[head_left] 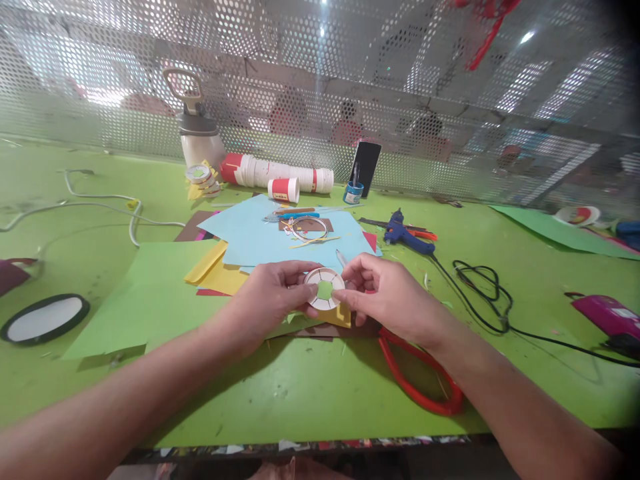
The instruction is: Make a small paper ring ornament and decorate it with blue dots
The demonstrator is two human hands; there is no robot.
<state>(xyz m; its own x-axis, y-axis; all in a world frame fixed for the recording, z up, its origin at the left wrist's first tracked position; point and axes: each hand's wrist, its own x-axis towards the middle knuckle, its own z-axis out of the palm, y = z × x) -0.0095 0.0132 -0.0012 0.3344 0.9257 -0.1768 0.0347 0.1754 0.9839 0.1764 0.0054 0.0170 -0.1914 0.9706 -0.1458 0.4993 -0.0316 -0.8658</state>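
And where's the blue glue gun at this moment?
The blue glue gun lies on the green table, right of centre in the head view, beyond the right hand and just right of the light-blue paper.

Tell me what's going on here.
A person's bare left hand and right hand hold a round white piece with dark radial lines and a green centre. Beyond it lie a light blue paper sheet and, farther back, a red and white paper cup on its side. A dark blue glue gun rests on the green tabletop.

Matt paper ring (326,274), smooth matt blue paper (250,240), glossy red plastic handle (434,405), smooth tabletop (225,400), perforated metal screen (300,73).
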